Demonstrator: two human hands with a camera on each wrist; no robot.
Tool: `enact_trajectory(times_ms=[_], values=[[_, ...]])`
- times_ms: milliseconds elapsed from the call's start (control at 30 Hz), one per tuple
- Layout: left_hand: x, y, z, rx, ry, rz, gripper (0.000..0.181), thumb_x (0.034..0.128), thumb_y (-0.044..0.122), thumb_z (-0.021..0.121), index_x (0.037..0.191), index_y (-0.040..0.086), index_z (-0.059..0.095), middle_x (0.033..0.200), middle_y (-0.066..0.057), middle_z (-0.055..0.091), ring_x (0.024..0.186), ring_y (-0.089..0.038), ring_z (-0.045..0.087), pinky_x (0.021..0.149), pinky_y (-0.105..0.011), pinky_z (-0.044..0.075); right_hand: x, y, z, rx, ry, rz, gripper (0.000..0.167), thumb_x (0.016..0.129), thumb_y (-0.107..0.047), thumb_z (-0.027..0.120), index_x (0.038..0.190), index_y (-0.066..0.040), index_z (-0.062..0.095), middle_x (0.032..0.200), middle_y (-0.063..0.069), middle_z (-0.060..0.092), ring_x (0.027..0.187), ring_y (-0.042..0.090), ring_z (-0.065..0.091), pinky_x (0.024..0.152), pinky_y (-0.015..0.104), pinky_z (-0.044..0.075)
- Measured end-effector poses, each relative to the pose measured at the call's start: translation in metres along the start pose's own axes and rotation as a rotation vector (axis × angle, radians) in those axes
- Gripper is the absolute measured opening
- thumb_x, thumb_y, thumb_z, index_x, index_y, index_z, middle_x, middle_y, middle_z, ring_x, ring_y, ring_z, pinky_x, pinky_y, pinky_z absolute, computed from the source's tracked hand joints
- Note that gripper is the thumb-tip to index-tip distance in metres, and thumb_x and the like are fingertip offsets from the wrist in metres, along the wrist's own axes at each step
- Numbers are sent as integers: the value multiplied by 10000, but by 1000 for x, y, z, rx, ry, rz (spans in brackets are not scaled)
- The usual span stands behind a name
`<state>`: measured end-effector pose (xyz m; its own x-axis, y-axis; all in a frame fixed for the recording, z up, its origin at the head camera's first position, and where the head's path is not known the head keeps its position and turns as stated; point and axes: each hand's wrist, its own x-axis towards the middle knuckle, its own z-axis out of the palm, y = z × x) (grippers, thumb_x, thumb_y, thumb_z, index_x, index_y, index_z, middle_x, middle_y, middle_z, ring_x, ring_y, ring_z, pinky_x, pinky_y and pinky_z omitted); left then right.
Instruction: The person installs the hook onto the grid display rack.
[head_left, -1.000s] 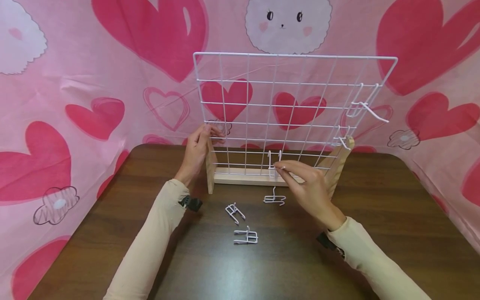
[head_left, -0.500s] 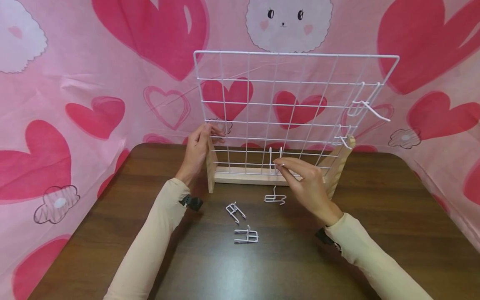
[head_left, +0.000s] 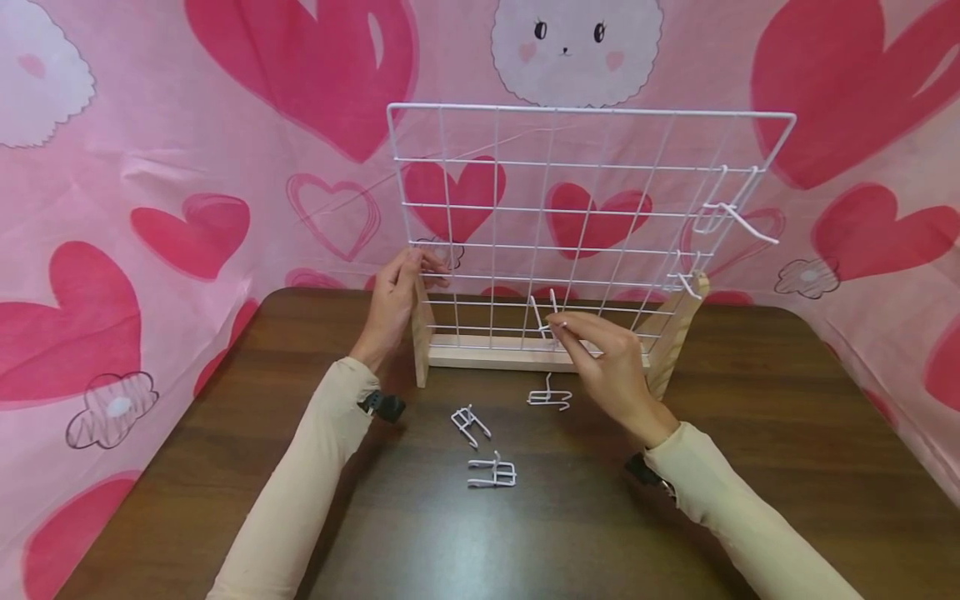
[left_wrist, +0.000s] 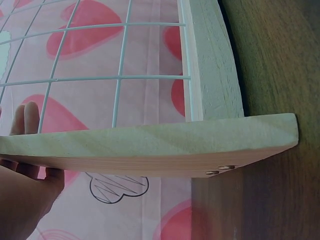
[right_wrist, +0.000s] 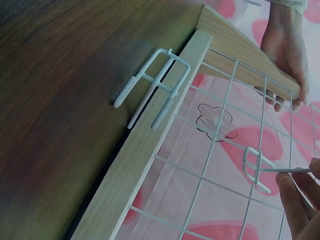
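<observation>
A white wire grid panel (head_left: 592, 109) leans back in a wooden stand (head_left: 491, 360). My left hand (head_left: 393, 300) grips the upper end of the stand's left side piece (left_wrist: 150, 142), fingers wrapped behind it. With thumb and fingertips, my right hand (head_left: 618, 362) pinches the prong of a white wire hook (right_wrist: 257, 169). That hook is in front of the lower middle of the grid, its two bent arms pointing up and tilted left. Whether it touches the grid wires, I cannot tell.
Three loose hooks lie on the brown table (head_left: 420, 533): one by the stand (head_left: 549, 398), one left of it (head_left: 470, 425) and one nearer me (head_left: 492, 475). Two hooks hang at the grid's right, a longer one (head_left: 726, 208) above a smaller one (head_left: 686, 279). Heart-patterned cloth (head_left: 330, 225) stands behind.
My right hand has risen slightly with the hook. The hook's upper arms have tipped from upright toward the left. My left hand has stayed on the side piece.
</observation>
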<state>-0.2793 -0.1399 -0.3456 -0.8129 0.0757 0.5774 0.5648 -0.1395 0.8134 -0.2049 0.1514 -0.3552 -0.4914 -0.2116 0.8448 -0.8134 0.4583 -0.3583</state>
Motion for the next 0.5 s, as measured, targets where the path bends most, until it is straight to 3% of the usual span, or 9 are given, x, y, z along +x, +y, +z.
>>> enact_trajectory(times_ms=[200,300,400,500], values=[[1,0,0,-3,-2,0,386,1086,242,417,1065,-97,602,1002,-271,643,943,-514,598,930,-606,503,1,2,4,-4,44,-27,239,819,95,747,1023,-26,777,1012,69,761,900,241,733,890,160,517],[1,0,-1,4,0,-3,396,1087,238,413,1065,-111,599,992,-225,655,940,-500,601,915,-512,544,1,3,7,-13,22,-23,227,826,83,747,1023,-26,776,1006,70,761,903,232,732,895,160,515],[1,-1,-1,4,-4,-2,408,1088,227,405,1075,-140,582,1004,-255,642,946,-501,598,893,-414,568,-1,2,9,-13,-17,-8,224,823,80,749,1021,-25,773,997,77,761,906,230,729,909,138,499],[1,-2,-2,3,-11,0,412,1088,227,405,1081,-147,577,1017,-291,627,958,-533,581,888,-397,572,-5,1,11,-13,-51,6,227,814,80,755,1015,-24,772,986,83,760,907,237,728,924,128,489]])
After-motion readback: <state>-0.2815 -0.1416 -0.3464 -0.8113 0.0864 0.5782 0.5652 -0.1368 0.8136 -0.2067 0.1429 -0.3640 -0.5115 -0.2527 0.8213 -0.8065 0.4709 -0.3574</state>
